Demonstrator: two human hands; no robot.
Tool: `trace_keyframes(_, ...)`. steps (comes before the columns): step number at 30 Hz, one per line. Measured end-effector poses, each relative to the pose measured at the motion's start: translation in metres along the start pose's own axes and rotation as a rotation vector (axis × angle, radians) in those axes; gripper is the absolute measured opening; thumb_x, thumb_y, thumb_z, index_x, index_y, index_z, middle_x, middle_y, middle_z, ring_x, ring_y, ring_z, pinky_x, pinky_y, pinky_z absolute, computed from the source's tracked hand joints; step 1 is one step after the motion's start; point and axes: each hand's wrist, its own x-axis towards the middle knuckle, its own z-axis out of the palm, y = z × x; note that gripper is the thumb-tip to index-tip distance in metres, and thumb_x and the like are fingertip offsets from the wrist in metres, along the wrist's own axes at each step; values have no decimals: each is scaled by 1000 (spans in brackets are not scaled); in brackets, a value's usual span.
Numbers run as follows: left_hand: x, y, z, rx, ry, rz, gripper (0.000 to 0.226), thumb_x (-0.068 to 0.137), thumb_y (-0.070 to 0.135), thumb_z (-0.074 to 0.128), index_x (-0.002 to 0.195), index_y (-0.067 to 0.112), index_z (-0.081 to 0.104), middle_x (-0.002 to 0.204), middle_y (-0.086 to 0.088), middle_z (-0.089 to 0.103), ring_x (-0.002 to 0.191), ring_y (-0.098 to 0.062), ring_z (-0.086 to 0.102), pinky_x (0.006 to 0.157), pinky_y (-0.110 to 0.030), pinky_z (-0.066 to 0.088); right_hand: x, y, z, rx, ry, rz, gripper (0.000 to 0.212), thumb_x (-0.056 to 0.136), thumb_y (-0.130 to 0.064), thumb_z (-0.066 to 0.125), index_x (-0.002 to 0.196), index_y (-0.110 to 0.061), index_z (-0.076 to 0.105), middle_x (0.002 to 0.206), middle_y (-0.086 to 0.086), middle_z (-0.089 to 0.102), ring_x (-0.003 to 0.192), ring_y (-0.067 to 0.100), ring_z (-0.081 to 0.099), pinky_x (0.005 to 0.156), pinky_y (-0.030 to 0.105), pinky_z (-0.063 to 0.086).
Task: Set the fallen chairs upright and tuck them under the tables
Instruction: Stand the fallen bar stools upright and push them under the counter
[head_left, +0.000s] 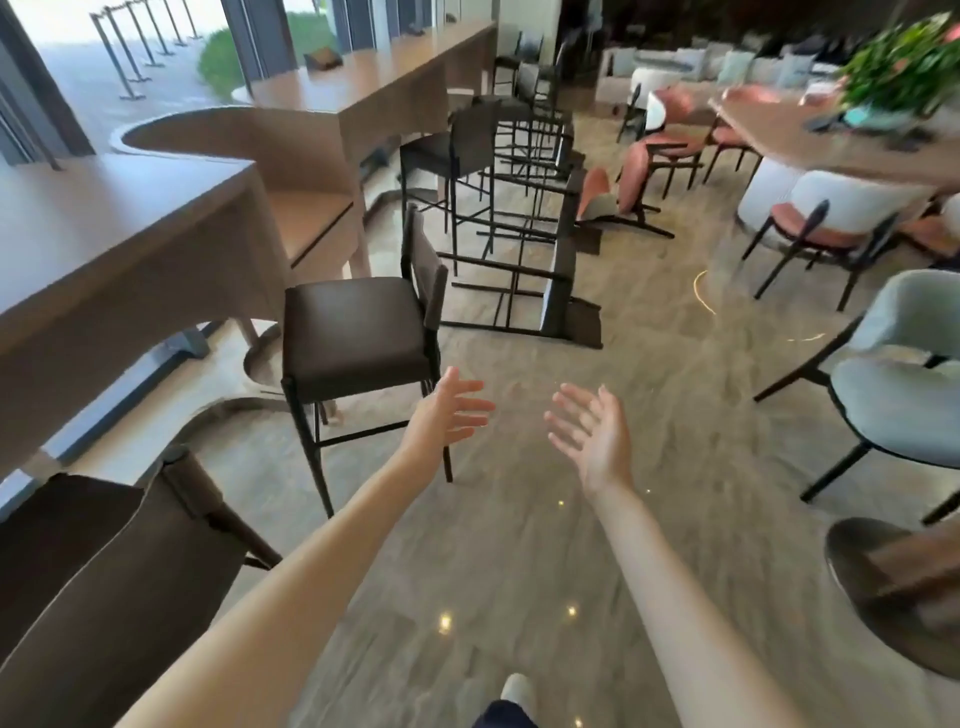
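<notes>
A dark brown bar stool stands upright beside the long wooden counter at the left, its seat out from under the top. Beyond it a stool lies on its side on the floor, legs pointing left, and another fallen stool lies behind that. Farther back a stool stands upright. A pink chair lies tipped over near the round table. My left hand is open just right of the near stool's seat, touching nothing. My right hand is open, palm up, over bare floor.
A dark chair back fills the lower left. Grey padded chairs stand at the right, with a dark round seat below them. A long table with a plant and pink chairs is at the back right. Glossy floor runs down the middle.
</notes>
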Motion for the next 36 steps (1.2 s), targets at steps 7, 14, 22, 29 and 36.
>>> trace_keyframes(7, 98, 18, 58, -12, -52, -5, 47, 101, 48, 26, 114, 18, 59, 103, -9, 71, 100, -28, 65, 102, -46, 44, 90, -42, -33, 16, 59, -31, 41, 101, -42, 31, 100, -21, 66, 106, 1, 69, 89, 18, 64, 81, 34, 46)
trace_keyframes(14, 197, 41, 117, -53, -57, -24, 47, 101, 48, 28, 117, 16, 58, 104, -11, 71, 101, -30, 65, 99, -45, 45, 182, -86, -63, -13, 92, -65, 40, 101, -39, 32, 102, -20, 68, 112, 4, 69, 94, 21, 66, 81, 35, 48)
trace_keyframes(22, 284, 47, 147, -43, -81, -54, 52, 102, 46, 26, 126, 11, 55, 109, -14, 70, 105, -32, 64, 95, -40, 47, 275, -109, -78, 8, 138, -36, 40, 101, -40, 34, 102, -19, 68, 112, 7, 70, 95, 23, 67, 78, 34, 49)
trace_keyframes(29, 390, 41, 155, -42, -94, -86, 52, 102, 47, 26, 125, 11, 56, 106, -11, 71, 103, -30, 66, 95, -41, 48, 369, -116, -68, 17, 185, -25, 41, 101, -39, 34, 106, -17, 68, 112, 8, 70, 101, 26, 66, 82, 36, 49)
trace_keyframes(36, 517, 67, 158, -68, -124, -106, 50, 102, 45, 27, 122, 11, 57, 108, -15, 70, 104, -33, 65, 99, -44, 46, 487, -148, -41, 63, 242, -27, 40, 101, -38, 35, 108, -16, 67, 113, 9, 70, 102, 28, 66, 86, 38, 49)
